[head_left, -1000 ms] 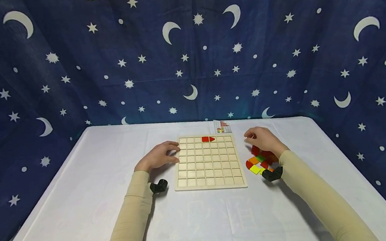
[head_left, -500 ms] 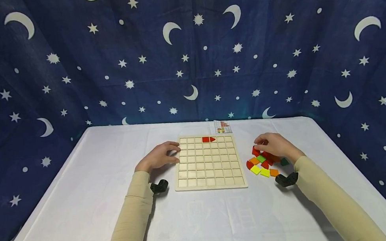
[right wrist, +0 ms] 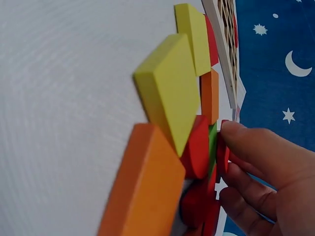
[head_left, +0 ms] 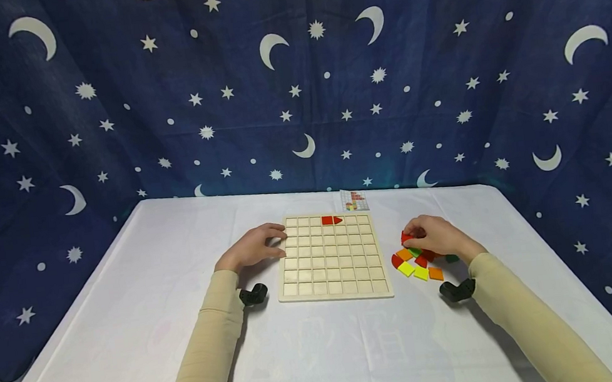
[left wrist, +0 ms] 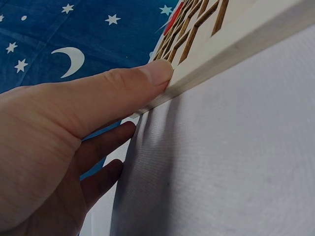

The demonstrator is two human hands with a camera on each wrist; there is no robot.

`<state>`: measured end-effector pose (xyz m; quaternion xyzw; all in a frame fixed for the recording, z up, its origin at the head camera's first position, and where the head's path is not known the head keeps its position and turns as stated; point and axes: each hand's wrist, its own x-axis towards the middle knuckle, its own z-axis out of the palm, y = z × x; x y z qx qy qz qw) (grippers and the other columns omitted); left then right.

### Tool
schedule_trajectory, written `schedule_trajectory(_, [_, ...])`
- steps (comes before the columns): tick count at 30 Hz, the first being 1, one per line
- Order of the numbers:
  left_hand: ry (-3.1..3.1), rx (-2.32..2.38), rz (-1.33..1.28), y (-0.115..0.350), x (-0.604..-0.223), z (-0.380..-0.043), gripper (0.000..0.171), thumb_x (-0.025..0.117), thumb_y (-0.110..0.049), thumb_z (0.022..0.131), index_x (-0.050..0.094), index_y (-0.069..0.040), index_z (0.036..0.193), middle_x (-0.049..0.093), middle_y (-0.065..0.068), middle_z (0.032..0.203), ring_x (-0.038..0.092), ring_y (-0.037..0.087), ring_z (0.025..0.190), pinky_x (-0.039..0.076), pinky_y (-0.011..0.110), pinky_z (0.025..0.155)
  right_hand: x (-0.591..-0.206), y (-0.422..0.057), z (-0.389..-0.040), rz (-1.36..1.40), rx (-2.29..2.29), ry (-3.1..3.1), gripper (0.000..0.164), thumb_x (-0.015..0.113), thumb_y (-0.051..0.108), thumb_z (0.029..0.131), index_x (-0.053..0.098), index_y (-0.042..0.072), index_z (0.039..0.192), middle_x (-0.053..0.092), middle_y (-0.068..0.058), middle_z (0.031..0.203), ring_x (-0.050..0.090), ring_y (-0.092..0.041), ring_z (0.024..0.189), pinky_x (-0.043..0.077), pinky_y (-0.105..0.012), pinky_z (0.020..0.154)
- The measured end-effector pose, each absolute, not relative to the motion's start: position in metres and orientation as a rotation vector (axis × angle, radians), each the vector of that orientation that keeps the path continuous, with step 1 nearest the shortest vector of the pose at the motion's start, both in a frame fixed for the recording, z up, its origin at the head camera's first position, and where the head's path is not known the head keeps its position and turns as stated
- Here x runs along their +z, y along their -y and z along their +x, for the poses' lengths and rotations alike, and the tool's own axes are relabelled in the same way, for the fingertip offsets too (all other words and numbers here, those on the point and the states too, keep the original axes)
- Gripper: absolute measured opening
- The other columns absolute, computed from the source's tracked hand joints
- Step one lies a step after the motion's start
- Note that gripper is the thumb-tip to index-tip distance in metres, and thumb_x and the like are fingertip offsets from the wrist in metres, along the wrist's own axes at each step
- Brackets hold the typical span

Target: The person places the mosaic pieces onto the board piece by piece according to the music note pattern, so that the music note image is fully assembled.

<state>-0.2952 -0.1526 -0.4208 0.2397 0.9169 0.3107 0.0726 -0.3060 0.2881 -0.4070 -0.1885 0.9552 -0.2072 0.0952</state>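
A pale wooden grid board (head_left: pixel 333 265) lies on the table. A red square (head_left: pixel 327 220) and a red pointed piece (head_left: pixel 337 219) sit side by side in its far row. My left hand (head_left: pixel 252 246) rests at the board's left side. Its thumb (left wrist: pixel 158 72) touches the rim in the left wrist view, with the other fingers relaxed. To the right of the board, my right hand (head_left: pixel 437 236) pinches a flat red piece (right wrist: pixel 223 150) between thumb and fingers at the far side of a loose pile. The hand partly hides that piece and several others.
Around the right hand lie yellow pieces (head_left: pixel 405 269), orange pieces (head_left: pixel 436 273), green pieces (head_left: pixel 415 252) and more red ones. A small printed pattern card (head_left: pixel 354 200) lies behind the board. The white-covered table (head_left: pixel 325 359) ends at a dark blue moon-and-star cloth (head_left: pixel 237 85).
My right hand has moved right and toward me, from beyond the pile onto it, and its fingers have closed on a red piece. The left hand stays at the board.
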Motion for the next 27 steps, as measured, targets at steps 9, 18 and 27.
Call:
schedule_trajectory(9, [-2.752, 0.930, 0.712, 0.1523, -0.4202, -0.2950, 0.046, 0.076, -0.021, 0.086, 0.064, -0.001, 0.126, 0.048, 0.014, 0.145, 0.037, 0.033, 0.139, 0.030, 0.045, 0.116, -0.4062, -0.2879, -0.3061, -0.560, -0.605, -2.821, 0.038, 0.073, 0.023, 0.089, 0.065, 0.001, 0.119, 0.063, -0.008, 0.103, 0.053, -0.024, 0.090, 0.052, -0.048, 0.090])
schedule_trajectory(18, [-2.752, 0.937, 0.703, 0.1533, -0.4202, -0.2958, 0.047, 0.077, -0.020, 0.085, 0.064, -0.001, 0.126, 0.047, 0.013, 0.146, 0.037, 0.033, 0.139, 0.029, 0.045, 0.116, -0.4043, -0.2882, -0.3065, -0.575, -0.610, -2.807, 0.035, 0.072, 0.022, 0.090, 0.066, 0.002, 0.118, 0.063, -0.007, 0.102, 0.053, -0.023, 0.088, 0.053, -0.046, 0.089])
schedule_trajectory(27, [-2.750, 0.938, 0.718, 0.1526, -0.4199, -0.2954, 0.047, 0.077, -0.021, 0.085, 0.064, -0.001, 0.126, 0.048, 0.014, 0.145, 0.037, 0.033, 0.139, 0.030, 0.045, 0.116, -0.4026, -0.2836, -0.3061, -0.496, -0.592, -2.827, 0.037, 0.071, 0.027, 0.091, 0.066, 0.002, 0.118, 0.066, -0.012, 0.108, 0.055, -0.026, 0.092, 0.052, -0.049, 0.092])
